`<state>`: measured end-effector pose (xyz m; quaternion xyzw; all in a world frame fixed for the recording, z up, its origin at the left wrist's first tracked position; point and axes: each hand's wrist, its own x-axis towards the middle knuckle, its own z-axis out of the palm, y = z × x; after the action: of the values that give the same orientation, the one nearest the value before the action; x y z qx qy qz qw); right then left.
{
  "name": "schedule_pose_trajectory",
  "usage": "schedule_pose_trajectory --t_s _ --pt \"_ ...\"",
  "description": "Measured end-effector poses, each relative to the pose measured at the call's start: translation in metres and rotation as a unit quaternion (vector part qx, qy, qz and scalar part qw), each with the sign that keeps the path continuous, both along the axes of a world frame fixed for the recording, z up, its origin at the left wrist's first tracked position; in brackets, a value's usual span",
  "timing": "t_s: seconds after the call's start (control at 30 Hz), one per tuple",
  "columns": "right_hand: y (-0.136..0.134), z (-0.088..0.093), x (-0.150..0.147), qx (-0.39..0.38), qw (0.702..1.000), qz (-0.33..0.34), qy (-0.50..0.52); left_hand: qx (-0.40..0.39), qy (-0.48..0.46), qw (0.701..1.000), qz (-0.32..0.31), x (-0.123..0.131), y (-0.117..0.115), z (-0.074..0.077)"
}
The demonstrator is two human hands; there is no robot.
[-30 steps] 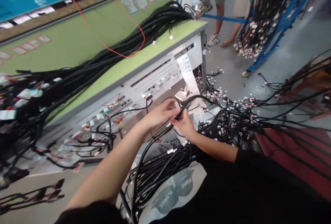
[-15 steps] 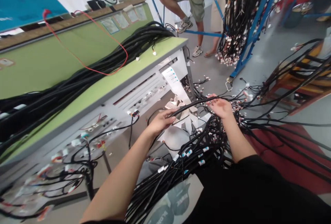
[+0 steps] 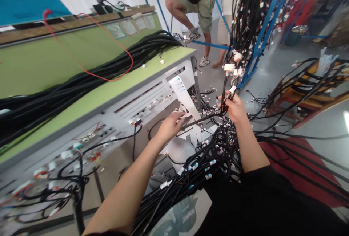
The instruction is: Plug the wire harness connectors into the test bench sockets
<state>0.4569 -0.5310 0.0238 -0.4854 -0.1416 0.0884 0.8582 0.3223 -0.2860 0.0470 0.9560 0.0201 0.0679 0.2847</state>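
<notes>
My right hand (image 3: 235, 108) is closed around the branching end of a black wire harness (image 3: 201, 120). Its white connectors (image 3: 229, 68) stick up above the fingers on thin wires. From there the harness cable runs left to my left hand (image 3: 170, 125), whose thumb and fingers are curled around it; the palm side is partly hidden. Close by the left hand hangs a white label strip (image 3: 182, 89) with blue marks. Below both hands lies a heap of black harnesses (image 3: 218, 145), some wrapped with white-and-blue labels (image 3: 195, 166).
A green-topped workbench (image 3: 174, 55) on the left carries thick black cables (image 3: 114, 63) and a red cord (image 3: 132, 60). Connectors fill its front panel. A blue rack (image 3: 255, 60) hung with harnesses and a person (image 3: 205, 9) stand ahead. A wooden chair (image 3: 289, 100) bears cables at right.
My right hand, open beneath the cable before, has closed on the harness end and lifted its connectors upright. My left hand stays near the same spot. The view has shifted slightly.
</notes>
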Motion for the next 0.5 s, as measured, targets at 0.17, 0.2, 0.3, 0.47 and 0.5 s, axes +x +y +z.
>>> schedule_pose_trajectory --t_s 0.17,0.2,0.3,0.47,0.5 --pt "0.044 0.012 -0.036 -0.093 0.993 0.044 -0.063 -0.225 -0.113 0.968 -0.024 0.014 -0.065 0.05" --pt "0.052 0.014 -0.042 -0.102 0.991 0.047 -0.077 -0.243 -0.129 0.961 -0.016 0.015 -0.07 0.052" --pt "0.071 0.014 -0.055 -0.084 0.992 0.061 -0.071 -0.327 -0.161 0.931 0.021 0.017 -0.071 0.041" --pt "0.097 0.005 -0.053 0.002 0.995 0.079 0.067 -0.619 -0.13 0.772 0.066 0.014 -0.043 0.005" --pt "0.104 0.002 -0.05 0.012 0.994 0.075 0.079 -0.655 -0.126 0.741 0.079 0.014 -0.035 -0.002"
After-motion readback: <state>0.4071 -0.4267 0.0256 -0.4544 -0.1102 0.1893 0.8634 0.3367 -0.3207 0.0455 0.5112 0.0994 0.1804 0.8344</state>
